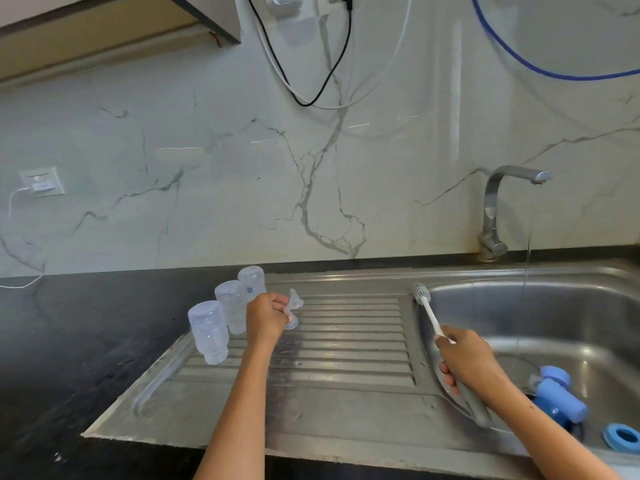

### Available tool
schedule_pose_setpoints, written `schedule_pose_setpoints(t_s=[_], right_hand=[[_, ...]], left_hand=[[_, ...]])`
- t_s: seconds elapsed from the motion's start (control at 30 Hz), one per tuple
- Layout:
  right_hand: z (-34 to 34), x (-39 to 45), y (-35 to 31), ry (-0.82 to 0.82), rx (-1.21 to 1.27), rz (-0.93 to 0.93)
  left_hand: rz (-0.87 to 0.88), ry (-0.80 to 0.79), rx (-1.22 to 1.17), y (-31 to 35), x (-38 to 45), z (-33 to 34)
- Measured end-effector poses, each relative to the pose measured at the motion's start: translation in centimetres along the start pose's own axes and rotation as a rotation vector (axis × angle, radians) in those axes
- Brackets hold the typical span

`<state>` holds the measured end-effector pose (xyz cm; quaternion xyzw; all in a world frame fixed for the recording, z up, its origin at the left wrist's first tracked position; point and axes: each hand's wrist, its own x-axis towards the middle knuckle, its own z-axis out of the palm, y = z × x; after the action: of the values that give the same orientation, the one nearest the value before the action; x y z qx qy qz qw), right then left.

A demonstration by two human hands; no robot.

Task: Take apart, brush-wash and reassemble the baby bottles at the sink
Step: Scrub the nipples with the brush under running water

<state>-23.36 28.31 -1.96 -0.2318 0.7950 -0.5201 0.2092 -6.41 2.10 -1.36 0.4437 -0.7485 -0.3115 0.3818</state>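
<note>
Three clear bottle bodies stand upside down at the left end of the steel draining board (346, 403): one nearest me (209, 331), one in the middle (231, 306), one farthest (252, 280). My left hand (266, 318) pinches a clear silicone teat (293, 308) just right of them, low over the ribbed board. My right hand (465, 362) grips the handle of a white bottle brush (427, 306), whose bristle head points up and away over the sink's left rim. Blue bottle parts (557, 393) and a blue screw ring (621, 436) lie in the basin.
The sink basin (519, 306) fills the right side, with a steel tap (495, 209) behind it. Black worktop (69, 341) stretches to the left. Cables hang on the marble wall above, and a socket with a white lead sits at the far left.
</note>
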Motion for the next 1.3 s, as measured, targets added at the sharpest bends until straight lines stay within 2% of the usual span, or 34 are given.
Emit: schedule_pose_setpoints(t_s=[0.6, 0.87, 1.3], right_hand=[[-0.7, 0.1, -0.1, 0.002, 0.046, -0.004], [-0.8, 0.0, -0.1, -0.009, 0.037, -0.003], [-0.8, 0.4, 0.2, -0.010, 0.021, -0.001]], left_hand=[[0.039, -0.038, 0.076, -1.1, 0.7, 0.8], [0.018, -0.063, 0.024, -1.0, 0.7, 0.4], [0.095, 0.063, 0.010, -0.3, 0.7, 0.4]])
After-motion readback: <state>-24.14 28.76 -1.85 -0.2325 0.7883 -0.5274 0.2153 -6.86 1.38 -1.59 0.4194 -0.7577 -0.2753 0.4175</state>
